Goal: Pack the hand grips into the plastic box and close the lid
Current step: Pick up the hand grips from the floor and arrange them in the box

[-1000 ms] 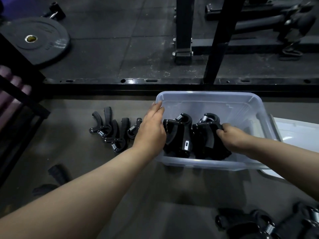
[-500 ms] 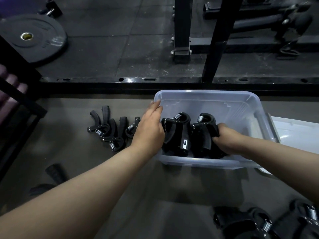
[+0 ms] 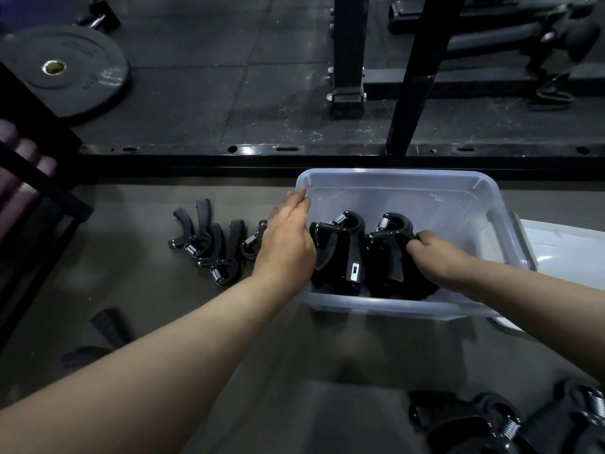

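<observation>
Hand grips point(image 3: 352, 253) were standing packed together inside the clear plastic box point(image 3: 393, 191). My right hand point(image 3: 438, 257) was curled round the ones nearer the box's right side. My left hand point(image 3: 288, 237) lay with fingers straight against its left wall. Loose grips point(image 3: 204, 239) lay left of the box, and the lid point(image 3: 569, 245) was just right of it.

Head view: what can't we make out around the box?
Head view:
- Floor hand grip beside the plastic box: mostly behind the left hand.
- Right hand fingertips: buried in the boxed hand grip it grips.
- Bottom-right hand grips: blurred, cut by the frame edge; count unclear.
- Lid: cut by the right edge.
</observation>
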